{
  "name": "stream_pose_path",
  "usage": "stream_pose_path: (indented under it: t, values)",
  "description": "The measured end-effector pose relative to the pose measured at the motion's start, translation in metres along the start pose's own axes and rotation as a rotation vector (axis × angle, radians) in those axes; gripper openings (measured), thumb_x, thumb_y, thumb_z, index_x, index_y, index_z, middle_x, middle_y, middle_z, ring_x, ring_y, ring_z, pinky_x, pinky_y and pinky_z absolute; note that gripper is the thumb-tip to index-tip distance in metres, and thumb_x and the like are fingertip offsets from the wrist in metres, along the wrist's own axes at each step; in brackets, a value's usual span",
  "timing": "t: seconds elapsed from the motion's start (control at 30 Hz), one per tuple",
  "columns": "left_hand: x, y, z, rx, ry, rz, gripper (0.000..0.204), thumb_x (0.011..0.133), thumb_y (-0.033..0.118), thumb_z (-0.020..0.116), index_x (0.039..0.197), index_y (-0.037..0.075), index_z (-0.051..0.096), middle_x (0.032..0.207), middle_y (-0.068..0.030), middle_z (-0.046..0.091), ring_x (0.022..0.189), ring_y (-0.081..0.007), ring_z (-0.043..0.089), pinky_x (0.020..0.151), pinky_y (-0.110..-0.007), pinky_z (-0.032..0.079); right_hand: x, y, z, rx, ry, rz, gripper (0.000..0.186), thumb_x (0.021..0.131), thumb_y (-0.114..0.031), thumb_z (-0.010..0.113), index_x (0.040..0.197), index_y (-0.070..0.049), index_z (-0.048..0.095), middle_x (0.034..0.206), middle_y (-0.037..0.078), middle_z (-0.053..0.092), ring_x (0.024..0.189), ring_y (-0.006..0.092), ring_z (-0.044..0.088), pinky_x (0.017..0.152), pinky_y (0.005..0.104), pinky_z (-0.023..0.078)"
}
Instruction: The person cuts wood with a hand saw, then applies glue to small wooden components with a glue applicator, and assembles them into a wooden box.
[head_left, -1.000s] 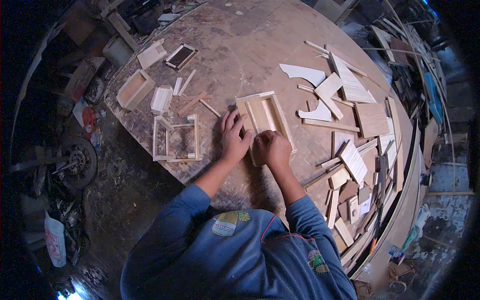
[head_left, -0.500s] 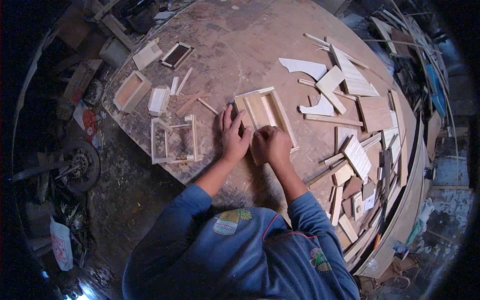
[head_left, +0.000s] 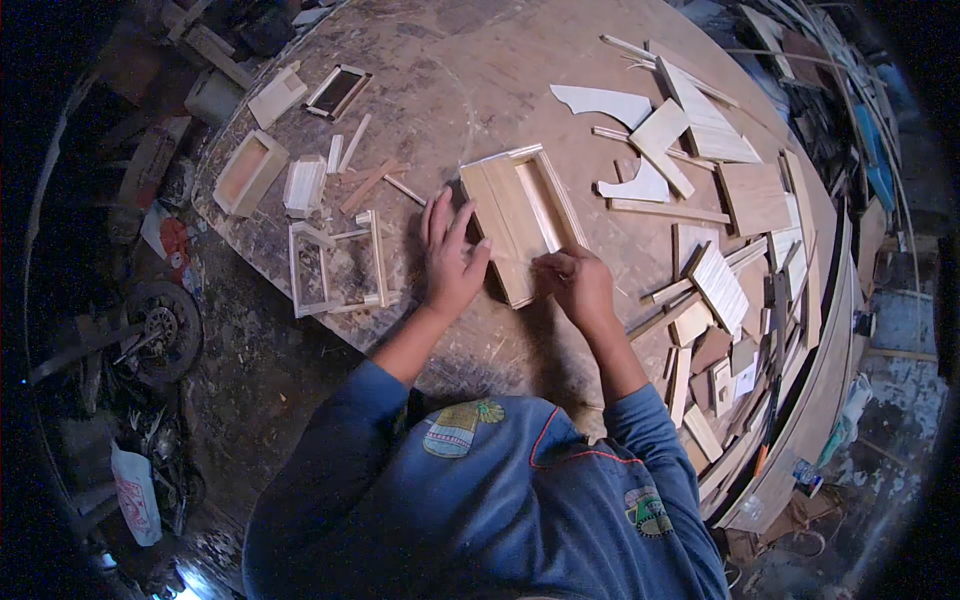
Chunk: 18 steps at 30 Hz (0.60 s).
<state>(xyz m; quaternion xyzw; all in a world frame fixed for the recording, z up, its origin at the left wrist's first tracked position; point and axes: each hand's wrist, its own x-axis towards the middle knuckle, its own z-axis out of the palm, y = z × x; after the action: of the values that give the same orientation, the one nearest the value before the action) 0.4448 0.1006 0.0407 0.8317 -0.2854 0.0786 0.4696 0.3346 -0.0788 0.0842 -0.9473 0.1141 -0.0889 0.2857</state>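
A shallow wooden box (head_left: pixel 568 205) lies tilted on the worktable in front of me. Flat pale wooden panels (head_left: pixel 505 225) cover its left and middle part, while a long narrow opening shows the inside along the right. My left hand (head_left: pixel 455 260) lies along the box's left side, fingers spread, its thumb close to the near left edge. At the box's near right end is my right hand (head_left: pixel 580 285), with thumb and fingers pressed together beside the panel's edge. Whatever lies between those fingertips is hidden.
Left on the worktable (head_left: pixel 400 80) stand a small wooden frame (head_left: pixel 375 260), an open wooden tray (head_left: pixel 250 175) and a dark-bottomed frame (head_left: pixel 338 92), with loose strips nearby. Many cut boards (head_left: pixel 752 212) and curved pieces (head_left: pixel 605 103) crowd the right side. A wheel (head_left: pixel 162 330) is beyond the left edge.
The panel surface now covers more of the box, and the opening is narrower and farther right. My right hand has shifted right; my left hand stays by the left side.
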Motion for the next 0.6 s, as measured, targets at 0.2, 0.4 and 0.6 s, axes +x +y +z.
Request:
stream_pose_path:
  t: [0.2, 0.4, 0.6]
  values:
    - [-0.028, 0.024, -0.020, -0.009, -0.171, 0.152, 0.026, 0.072, 0.015, 0.070, 0.097, 0.011, 0.068, 0.138, -0.0157, 0.046, 0.134, -0.0431, 0.029, 0.109, -0.050, 0.026, -0.020, 0.021, -0.020, -0.090, -0.031, -0.096, 0.012, 0.073, -0.011, 0.072, 0.084, -0.012, 0.073, 0.085, 0.009, 0.065, 0.080, 0.0286, 0.063, 0.068, 0.0372, 0.052]
    - [-0.050, 0.036, -0.009, -0.060, -0.309, 0.206, 0.016, 0.072, 0.015, 0.071, 0.088, 0.012, 0.072, 0.134, -0.0121, 0.051, 0.132, -0.0434, 0.033, 0.106, -0.049, 0.031, -0.024, 0.036, -0.028, -0.094, -0.028, -0.098, 0.014, 0.073, -0.010, 0.072, 0.087, -0.012, 0.073, 0.087, 0.010, 0.065, 0.083, 0.0294, 0.063, 0.070, 0.0373, 0.052]
    - [-0.051, 0.040, -0.001, -0.070, -0.291, 0.219, 0.015, 0.072, 0.014, 0.071, 0.087, 0.014, 0.073, 0.132, -0.0125, 0.053, 0.129, -0.0442, 0.036, 0.106, -0.050, 0.032, -0.027, 0.046, -0.029, 0.011, 0.024, -0.016, 0.016, 0.077, -0.014, 0.069, 0.093, -0.011, 0.070, 0.092, 0.009, 0.064, 0.086, 0.0310, 0.061, 0.073, 0.0398, 0.052]
